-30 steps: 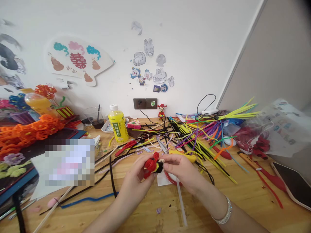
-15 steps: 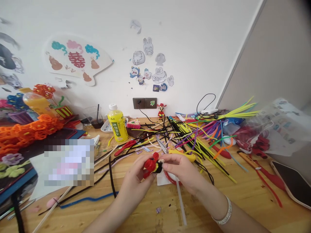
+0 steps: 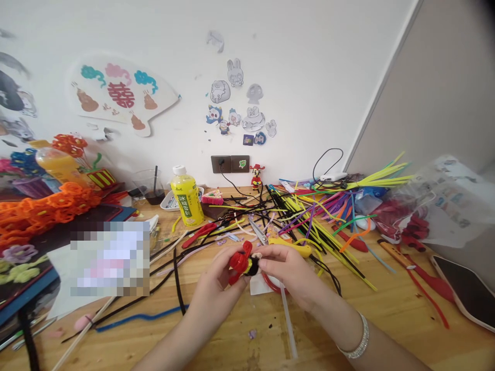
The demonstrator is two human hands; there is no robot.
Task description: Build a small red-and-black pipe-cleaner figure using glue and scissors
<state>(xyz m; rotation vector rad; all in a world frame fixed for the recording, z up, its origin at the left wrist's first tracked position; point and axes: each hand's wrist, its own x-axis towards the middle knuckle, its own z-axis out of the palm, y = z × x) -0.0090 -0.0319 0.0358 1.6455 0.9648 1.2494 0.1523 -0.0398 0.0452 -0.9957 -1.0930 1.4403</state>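
Observation:
A small red, black and yellow pipe-cleaner figure point(image 3: 240, 263) is held between my two hands above the front of the table. My left hand point(image 3: 221, 281) grips its red part from the left, fingers behind and thumb below. From the right, my right hand point(image 3: 288, 270) pinches the black and pale end with thumb and forefinger. Just beyond the hands lie scissors point(image 3: 258, 230) and a yellow-handled tool point(image 3: 301, 249), partly covered by my right hand. Under the hands is a white paper piece point(image 3: 260, 286), and a clear glue stick point(image 3: 288, 324) lies nearer me.
Pipe cleaners point(image 3: 309, 216) are heaped at the middle and right. A yellow drink bottle point(image 3: 187, 197) and a cup point(image 3: 153, 188) stand at the back. A similar finished figure point(image 3: 257, 176) stands by the wall. At right lies a phone point(image 3: 469, 293); orange pipe-cleaner flowers point(image 3: 50, 208) are at left.

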